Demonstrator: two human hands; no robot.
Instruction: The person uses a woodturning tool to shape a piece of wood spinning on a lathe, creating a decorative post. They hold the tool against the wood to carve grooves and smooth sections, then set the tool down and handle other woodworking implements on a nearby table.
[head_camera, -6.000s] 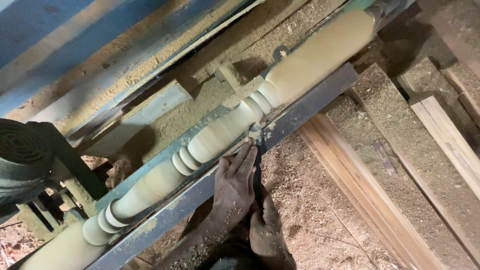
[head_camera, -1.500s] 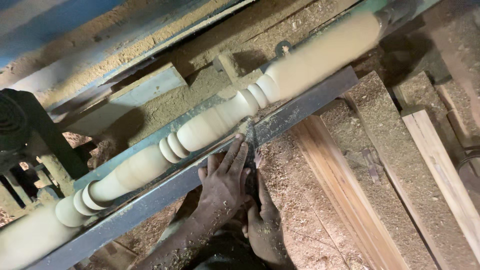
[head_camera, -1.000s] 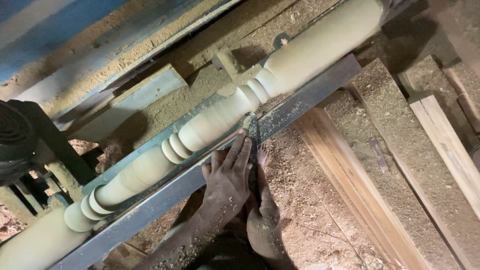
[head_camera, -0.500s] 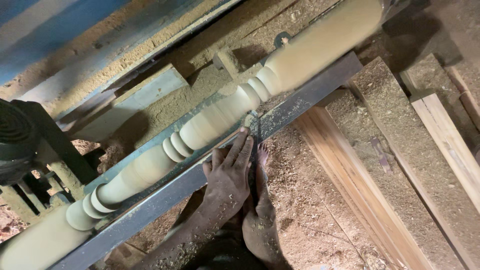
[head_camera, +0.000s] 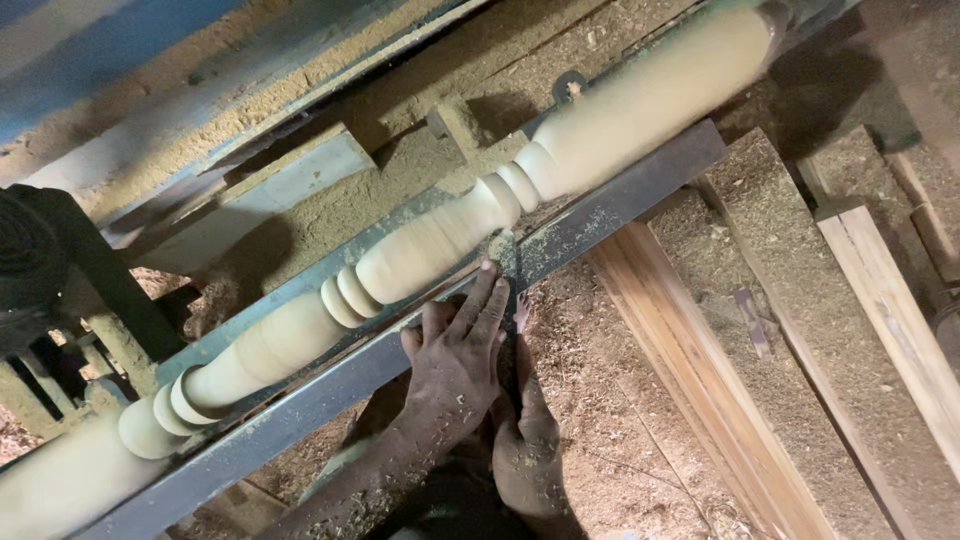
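Turned wooden spindle (head_camera: 430, 245): mounted on the lathe, above the steel tool rest (head_camera: 610, 205).
Left hand (head_camera: 455, 365): fingers flat on the rest.
Right hand (head_camera: 525, 435): gripping a chisel (head_camera: 512, 262) (mostly hidden); a catch could kick it back.

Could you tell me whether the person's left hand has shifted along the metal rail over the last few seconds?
No: the left hand remains flat against the metal rail, fingers reaching toward the same bead on the turned wooden spindle.

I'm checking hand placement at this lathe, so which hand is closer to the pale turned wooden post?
The left hand is closer: its fingertips lie on the metal rail right beside the post. The right hand sits lower, behind the left, over the sawdust.
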